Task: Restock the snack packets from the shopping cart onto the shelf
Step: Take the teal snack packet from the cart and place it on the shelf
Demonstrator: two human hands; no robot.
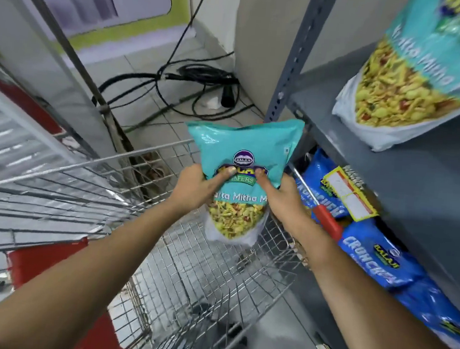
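Both hands' thumbs hide the teal packet (241,158)'s lettering, seemingly "Balaji".

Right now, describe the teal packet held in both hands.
The teal packet is a glossy plastic pouch, puffed and sealed at the top. It bears a round purple logo, white lettering, and a picture of yellow snack mix at the bottom. It is upright, tilted slightly, above the wire cart beside the grey shelf. The left hand and right hand grip its sides, thumbs on the front.
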